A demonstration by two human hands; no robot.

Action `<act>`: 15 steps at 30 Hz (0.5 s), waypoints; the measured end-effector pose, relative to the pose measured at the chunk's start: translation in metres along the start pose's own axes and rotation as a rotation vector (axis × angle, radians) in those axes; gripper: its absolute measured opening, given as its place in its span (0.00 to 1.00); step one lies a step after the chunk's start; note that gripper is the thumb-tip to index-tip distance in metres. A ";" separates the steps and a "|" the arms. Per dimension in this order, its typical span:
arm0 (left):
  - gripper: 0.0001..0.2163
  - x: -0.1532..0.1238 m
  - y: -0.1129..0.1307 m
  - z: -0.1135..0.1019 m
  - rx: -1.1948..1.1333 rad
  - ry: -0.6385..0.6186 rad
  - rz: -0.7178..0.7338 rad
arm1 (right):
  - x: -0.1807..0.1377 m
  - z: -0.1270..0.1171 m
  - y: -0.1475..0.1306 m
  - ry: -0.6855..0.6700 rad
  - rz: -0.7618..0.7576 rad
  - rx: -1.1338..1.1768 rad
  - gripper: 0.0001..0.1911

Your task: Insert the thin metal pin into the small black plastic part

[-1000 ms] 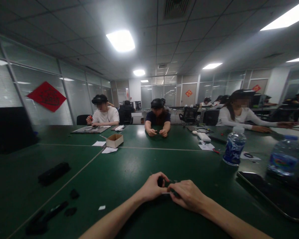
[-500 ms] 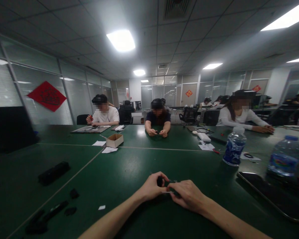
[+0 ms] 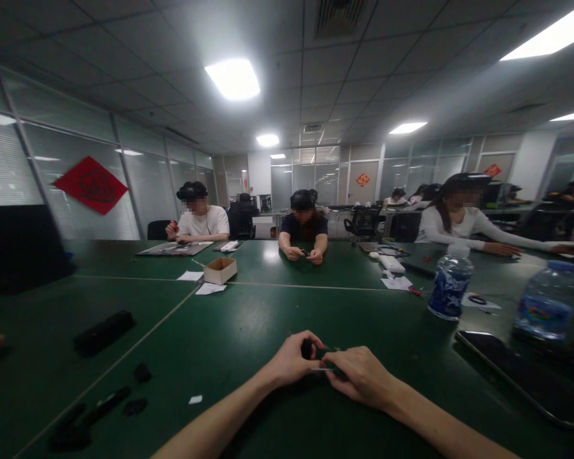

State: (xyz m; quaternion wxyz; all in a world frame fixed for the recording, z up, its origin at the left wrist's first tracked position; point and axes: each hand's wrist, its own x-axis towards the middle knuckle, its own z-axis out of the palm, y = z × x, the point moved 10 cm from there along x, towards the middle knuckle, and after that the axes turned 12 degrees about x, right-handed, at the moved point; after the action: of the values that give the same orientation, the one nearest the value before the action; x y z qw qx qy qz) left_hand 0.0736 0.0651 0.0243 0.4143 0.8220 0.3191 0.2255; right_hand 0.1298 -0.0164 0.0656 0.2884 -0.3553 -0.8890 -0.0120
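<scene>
My left hand point(image 3: 294, 360) is closed around a small black piece point(image 3: 307, 348), which shows between thumb and forefinger. Close against it on the right, my right hand point(image 3: 363, 376) pinches a thin, pale-edged piece point(image 3: 321, 369) that reaches across to the left thumb. Whether the black piece and the thin piece are joined, I cannot tell, as fingers cover most of both. The two hands are held just above the green table point(image 3: 249, 319).
Black parts point(image 3: 108, 405) and a black block point(image 3: 104, 331) lie to the left, near a white scrap point(image 3: 196, 400). An open cardboard box point(image 3: 220, 271) stands farther off. Two bottles point(image 3: 449, 284) and a phone point(image 3: 521, 376) are on the right. Several people sit around.
My hands have barely moved. The person at right has stretched an arm out to the right. At the far left edge, part of a hand with something red has come into view.
</scene>
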 end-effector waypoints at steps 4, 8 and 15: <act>0.18 -0.001 0.002 -0.001 0.003 -0.007 -0.002 | 0.000 -0.001 0.000 -0.003 0.013 0.010 0.08; 0.18 -0.001 0.000 -0.001 0.016 -0.007 -0.014 | 0.000 -0.001 0.001 -0.002 0.026 0.024 0.07; 0.18 -0.003 0.004 -0.001 0.010 -0.017 -0.007 | -0.001 0.001 0.003 0.013 0.010 0.000 0.06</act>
State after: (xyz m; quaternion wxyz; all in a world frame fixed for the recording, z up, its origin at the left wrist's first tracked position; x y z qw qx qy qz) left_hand 0.0723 0.0618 0.0281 0.4137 0.8248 0.3195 0.2157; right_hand 0.1319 -0.0149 0.0638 0.2943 -0.3599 -0.8852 -0.0130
